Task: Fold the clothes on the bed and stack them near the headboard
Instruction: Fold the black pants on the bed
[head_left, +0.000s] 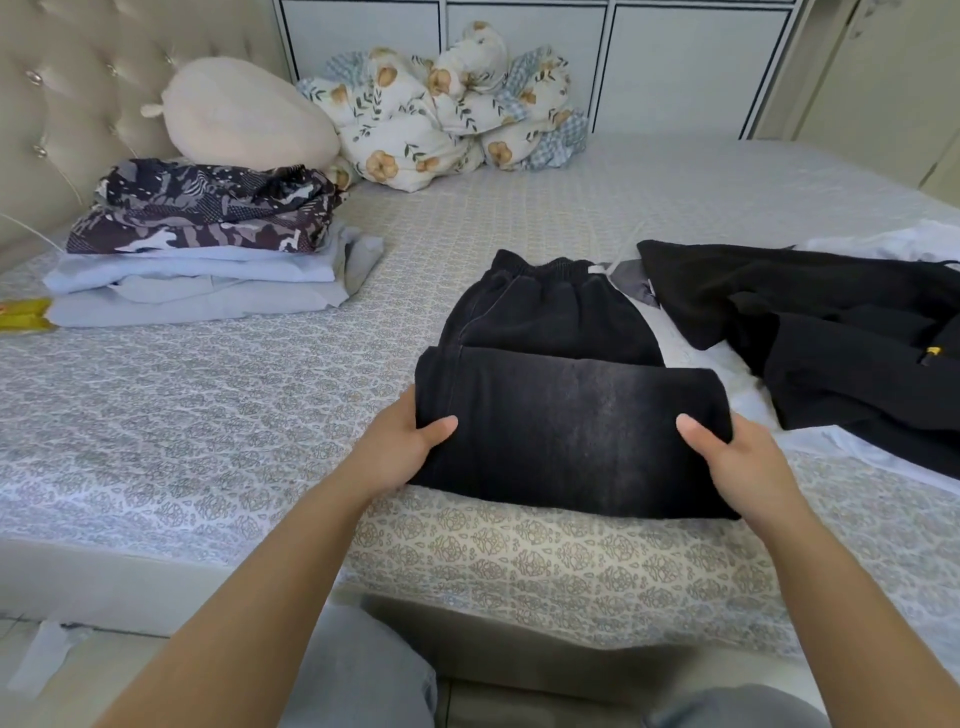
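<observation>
Black trousers (566, 374) lie near the front edge of the bed (260, 415), folded over: thick soft fabric, faded grey patch on the top layer, gathered elastic waistband at the far end. Left hand (400, 447) grips the left end of the fold, thumb on top, fingers tucked under. Right hand (737, 457) grips the right end the same way.

Folded stack (208, 249) sits by the tufted headboard (67, 104): pale blue pieces at the bottom, a dark patterned one on top (slightly rumpled). Unfolded black garment (810, 332) lies spread to the right, over something white (883, 244).

Behind: a smooth cream egg-shaped cushion (239, 114), a bunched floral quilt (447, 109). Bedsheet is grey-patterned and quilted.
</observation>
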